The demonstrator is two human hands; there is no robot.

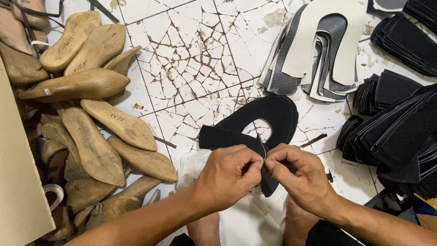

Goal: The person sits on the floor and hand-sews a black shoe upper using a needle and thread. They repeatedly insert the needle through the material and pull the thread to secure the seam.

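My left hand and my right hand meet at their fingertips over a black horseshoe-shaped shoe upper piece. Both pinch the near ends of the piece, where its two arms come together around x 580. The rest of the piece curves away from me above the cracked white tiled floor. A white cloth lies on my lap under the hands.
A heap of wooden shoe lasts fills the left side. A stack of white and grey cut upper pieces lies at the top right. Piles of black cut pieces line the right edge. A beige board is at far left.
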